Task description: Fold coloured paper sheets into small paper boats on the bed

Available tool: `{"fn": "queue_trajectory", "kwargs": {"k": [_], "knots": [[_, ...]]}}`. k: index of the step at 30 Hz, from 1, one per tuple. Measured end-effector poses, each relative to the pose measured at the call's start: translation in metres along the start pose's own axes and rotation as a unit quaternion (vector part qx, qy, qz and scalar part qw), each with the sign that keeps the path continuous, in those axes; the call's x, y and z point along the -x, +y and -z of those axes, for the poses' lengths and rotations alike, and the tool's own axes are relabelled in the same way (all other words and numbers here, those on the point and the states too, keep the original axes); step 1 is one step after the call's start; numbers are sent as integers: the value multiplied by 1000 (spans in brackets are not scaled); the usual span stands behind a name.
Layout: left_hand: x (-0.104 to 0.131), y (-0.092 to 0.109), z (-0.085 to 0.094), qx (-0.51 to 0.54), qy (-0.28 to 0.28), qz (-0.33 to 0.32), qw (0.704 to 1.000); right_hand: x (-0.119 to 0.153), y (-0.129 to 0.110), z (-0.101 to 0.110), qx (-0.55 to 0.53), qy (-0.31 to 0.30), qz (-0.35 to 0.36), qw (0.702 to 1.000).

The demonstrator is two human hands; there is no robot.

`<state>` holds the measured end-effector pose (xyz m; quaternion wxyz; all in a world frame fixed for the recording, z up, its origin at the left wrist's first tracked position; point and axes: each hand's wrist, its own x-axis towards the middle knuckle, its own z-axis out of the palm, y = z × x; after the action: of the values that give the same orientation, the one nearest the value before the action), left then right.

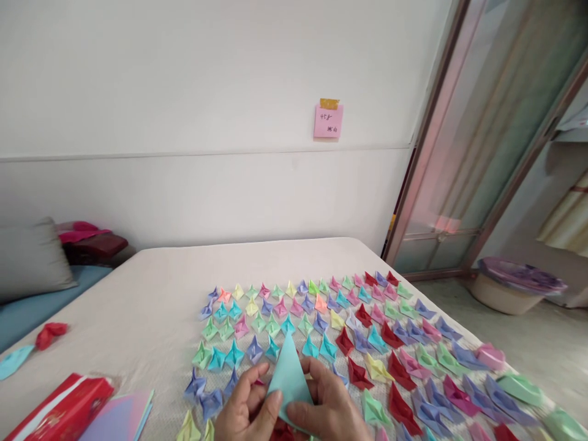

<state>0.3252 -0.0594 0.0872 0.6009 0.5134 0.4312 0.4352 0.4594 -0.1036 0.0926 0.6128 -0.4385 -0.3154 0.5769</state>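
Observation:
A light-blue sheet of folded paper [289, 376] comes to a point at the top, away from me. My left hand [250, 404] grips its left side, thumb on the front face and fingers behind. On the lower right, my right hand [328, 404] pinches the same paper, its thumb pressed near the bottom edge. Around and beneath both hands lie many small folded paper boats [362, 315] in rows, in blue, red, green, pink, purple and yellow. Some boats under the hands are hidden.
A cream cloth-covered table [184, 269] holds it all. On the left lie a red packet [64, 407], a stack of coloured paper [122, 416] and a crumpled red piece [50, 335]. A pink note [327, 121] is taped to the wall. A lined bin [509, 288] stands right.

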Motion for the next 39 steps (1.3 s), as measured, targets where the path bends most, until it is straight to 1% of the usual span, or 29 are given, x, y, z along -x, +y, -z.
{"fn": "queue_trajectory", "kwargs": {"k": [4, 6, 9, 12, 15, 18, 20, 23, 27, 31, 34, 39], "knots": [[0, 4, -2, 64, -62, 34, 995, 5, -14, -7, 41, 37, -9, 998], [-1, 3, -2, 90, -78, 57, 991, 7, -19, -8, 51, 44, -11, 998], [-3, 2, 0, 122, -74, 82, 986, 7, -18, -8, 47, 43, -6, 998], [-3, 3, 2, 170, -82, 84, 978, 6, -15, -7, 40, 44, -9, 998], [-1, 7, 2, 206, -96, 83, 970, 6, -14, -7, 35, 49, -9, 998], [1, 13, 0, 228, -87, 93, 965, 7, -18, -8, 36, 48, -2, 998], [2, 16, -2, 216, -81, 91, 969, 8, -21, -9, 44, 55, 0, 998], [2, 15, -3, 166, -77, 73, 980, 9, -25, -11, 63, 66, -1, 996], [-2, 4, -2, 100, -65, 69, 990, 9, -25, -12, 82, 76, -14, 994], [-3, -4, -1, 53, -47, 42, 997, 7, -24, -11, 101, 79, -37, 991], [-2, 0, -1, 40, -50, 47, 997, 7, -24, -10, 87, 64, -43, 993], [-1, 13, 0, 74, -45, 72, 994, 7, -23, -10, 91, 49, -38, 994]]}}
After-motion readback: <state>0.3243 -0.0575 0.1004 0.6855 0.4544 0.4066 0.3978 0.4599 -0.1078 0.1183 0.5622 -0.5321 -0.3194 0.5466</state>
